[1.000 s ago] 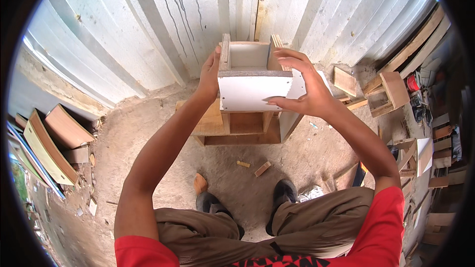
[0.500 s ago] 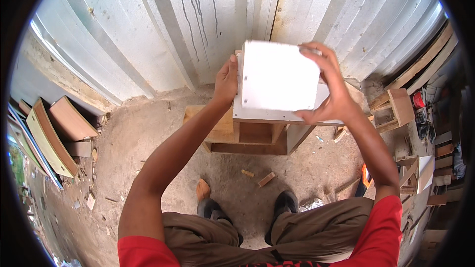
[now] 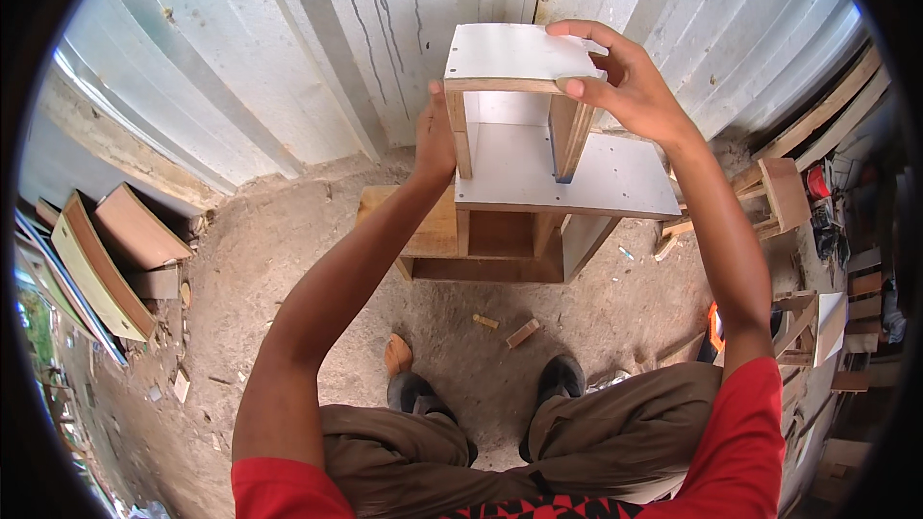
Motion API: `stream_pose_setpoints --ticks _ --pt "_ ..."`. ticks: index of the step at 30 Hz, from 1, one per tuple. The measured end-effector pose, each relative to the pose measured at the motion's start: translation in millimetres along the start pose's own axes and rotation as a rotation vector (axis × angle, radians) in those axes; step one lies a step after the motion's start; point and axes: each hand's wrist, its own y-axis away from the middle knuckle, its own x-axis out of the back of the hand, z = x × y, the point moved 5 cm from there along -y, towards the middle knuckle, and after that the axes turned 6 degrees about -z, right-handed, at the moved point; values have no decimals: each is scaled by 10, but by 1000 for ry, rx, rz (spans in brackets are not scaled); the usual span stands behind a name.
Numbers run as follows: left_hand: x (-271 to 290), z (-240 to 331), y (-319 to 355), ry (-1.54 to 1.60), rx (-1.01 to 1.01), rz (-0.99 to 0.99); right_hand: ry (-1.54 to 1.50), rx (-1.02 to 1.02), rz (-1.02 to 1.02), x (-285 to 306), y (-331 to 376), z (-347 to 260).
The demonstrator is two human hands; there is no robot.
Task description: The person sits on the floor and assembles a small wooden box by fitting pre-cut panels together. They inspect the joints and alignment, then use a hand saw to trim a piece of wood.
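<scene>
A small open-fronted wooden box [image 3: 524,50] with a white top stands upright on the white top board [image 3: 615,173] of a low wooden shelf unit [image 3: 490,267]. Its raw wood edges and hollow inside face me. My right hand [image 3: 630,82] grips the box's upper right corner, thumb in front and fingers over the top. Against the box's left side, my left hand [image 3: 436,139] lies flat with fingers pointing up; they are partly hidden. A bare wooden surface [image 3: 423,221] extends at the unit's left.
Behind the unit rises a corrugated metal wall [image 3: 404,38]. Boards [image 3: 101,264] lean at the left. A wooden frame [image 3: 774,197] and stacked offcuts are at the right. Small wood scraps [image 3: 522,333] lie on the dirt floor near my shoes [image 3: 561,377].
The white box has come down and tilted upright onto the white board, so its open front now shows. My right hand has moved up to its top corner.
</scene>
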Motion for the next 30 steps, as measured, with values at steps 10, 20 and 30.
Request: stream_pose_setpoints --ticks 10,20,30 --pt "112 352 255 -130 -265 -411 0 -12 80 -113 121 392" --pt "127 508 244 -174 82 -517 -59 -116 -102 -400 406 771" --pt "55 699 241 -297 119 -522 -95 -126 -83 -391 407 732"
